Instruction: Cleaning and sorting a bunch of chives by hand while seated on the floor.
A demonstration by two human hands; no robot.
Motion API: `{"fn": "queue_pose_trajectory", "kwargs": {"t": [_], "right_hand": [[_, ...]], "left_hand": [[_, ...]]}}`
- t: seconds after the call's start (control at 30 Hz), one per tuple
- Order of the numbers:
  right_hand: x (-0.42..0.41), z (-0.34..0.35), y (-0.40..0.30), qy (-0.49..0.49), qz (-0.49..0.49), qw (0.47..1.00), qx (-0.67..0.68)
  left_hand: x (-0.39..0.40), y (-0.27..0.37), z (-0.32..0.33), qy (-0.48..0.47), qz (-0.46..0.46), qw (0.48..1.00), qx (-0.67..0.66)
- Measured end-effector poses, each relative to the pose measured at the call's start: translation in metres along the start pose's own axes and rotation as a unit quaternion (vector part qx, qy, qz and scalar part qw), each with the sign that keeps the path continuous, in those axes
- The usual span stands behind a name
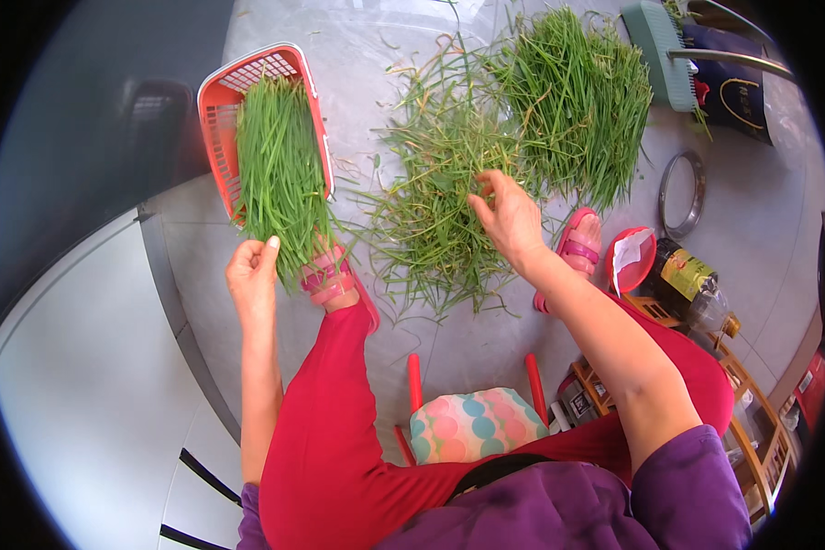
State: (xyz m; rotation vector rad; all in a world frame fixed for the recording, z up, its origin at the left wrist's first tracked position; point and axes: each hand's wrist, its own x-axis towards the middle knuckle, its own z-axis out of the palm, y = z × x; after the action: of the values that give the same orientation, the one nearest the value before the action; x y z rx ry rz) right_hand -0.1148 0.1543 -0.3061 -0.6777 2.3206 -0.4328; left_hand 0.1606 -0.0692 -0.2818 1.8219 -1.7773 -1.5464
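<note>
My left hand [254, 268] is at the lower end of a bundle of long green leaves [278, 151], pinching leaf tips between thumb and fingers. Most of that bundle lies in a red plastic basket [218, 148] with a pale rim, and its tips hang over the near edge. My right hand [509, 210] hovers above or touches a loose, tangled pile of green and yellowed leaves [433, 206] on the floor; its fingers are apart and nothing shows in them. A thicker, more even heap of green leaves [570, 110] lies beyond it to the right.
A dark glossy panel [96, 137] stands left. On the right are a green broom or dustpan head [660, 58], a metal ring [683, 194], a red bowl [632, 261], a plastic bottle [694, 289] and a wooden rack [763, 440]. A patterned stool [478, 426] is below me.
</note>
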Motion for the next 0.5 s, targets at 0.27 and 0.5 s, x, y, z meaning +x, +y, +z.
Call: {"fn": "queue_pose_trajectory", "kwargs": {"t": [0.27, 0.5], "right_hand": [[0.000, 0.045, -0.001, -0.030, -0.062, 0.979, -0.194], [-0.015, 0.025, 0.015, -0.200, -0.185, 0.953, -0.132]], "left_hand": [[-0.008, 0.024, 0.010, 0.126, 0.093, 0.981, -0.114], [-0.012, 0.029, 0.006, 0.157, 0.106, 0.977, -0.096]]}}
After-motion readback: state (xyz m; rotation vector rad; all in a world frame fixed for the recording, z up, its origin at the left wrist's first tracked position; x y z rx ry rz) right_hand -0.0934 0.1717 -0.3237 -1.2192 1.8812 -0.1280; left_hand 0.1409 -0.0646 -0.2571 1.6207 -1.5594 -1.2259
